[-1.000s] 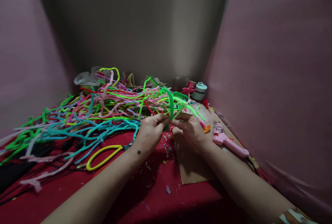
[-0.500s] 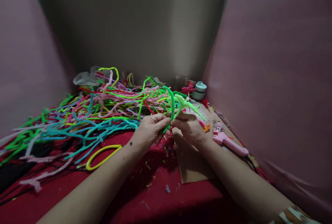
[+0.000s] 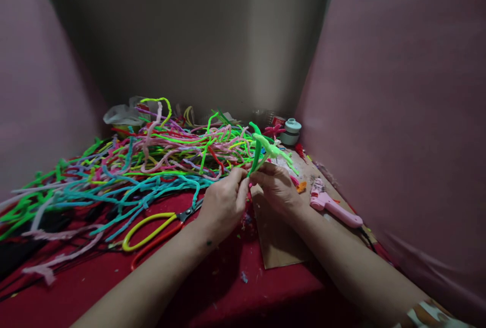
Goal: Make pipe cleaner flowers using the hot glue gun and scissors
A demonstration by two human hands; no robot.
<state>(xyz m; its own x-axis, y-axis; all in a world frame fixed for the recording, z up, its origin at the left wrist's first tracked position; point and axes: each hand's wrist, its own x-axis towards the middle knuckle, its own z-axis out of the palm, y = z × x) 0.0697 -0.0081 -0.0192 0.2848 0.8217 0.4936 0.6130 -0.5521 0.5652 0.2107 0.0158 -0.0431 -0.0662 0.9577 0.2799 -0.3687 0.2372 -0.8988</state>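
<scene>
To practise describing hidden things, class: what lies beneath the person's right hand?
Brown cardboard shows beneath the right hand, with red cloth past the cardboard's near edge. Whatever the hand itself covers cannot be seen.

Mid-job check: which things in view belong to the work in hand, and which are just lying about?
In hand:
dark green stem, pinched in the left hand
light green fuzzy piece, pinched in the right hand

Lying about, unheld, though some may serve the work:
pile of coloured fuzzy stems
scissors
pink glue gun
cardboard piece
pale blue jar
</scene>
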